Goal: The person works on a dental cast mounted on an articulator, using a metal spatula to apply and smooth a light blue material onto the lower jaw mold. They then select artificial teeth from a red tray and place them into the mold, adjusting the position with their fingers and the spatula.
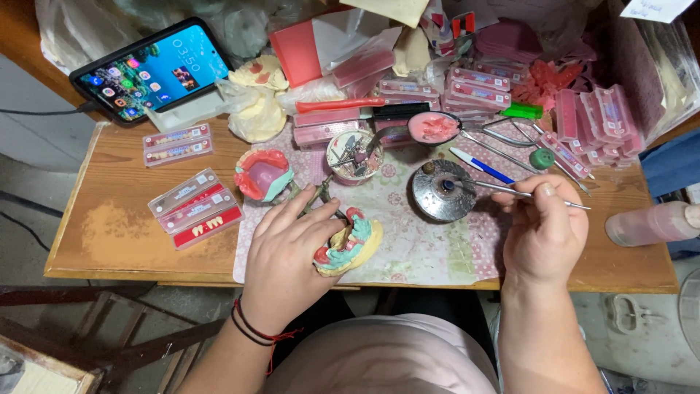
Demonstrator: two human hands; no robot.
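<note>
At the near edge of a wooden desk (109, 233), the left hand (288, 252) grips a yellow dental cast (350, 244) with red wax and teal. The right hand (543, 222) pinches a thin metal tool (510, 191), its tip apparently over a small round metal burner (442, 191). Beyond lie pink tooth trays (477, 87) and a propped phone (153, 71).

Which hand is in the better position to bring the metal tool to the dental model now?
Probably the right hand: it already grips the thin metal tool, whose tip is at the round metal dish. The left hand is busy holding the dental model on the patterned mat.
</note>
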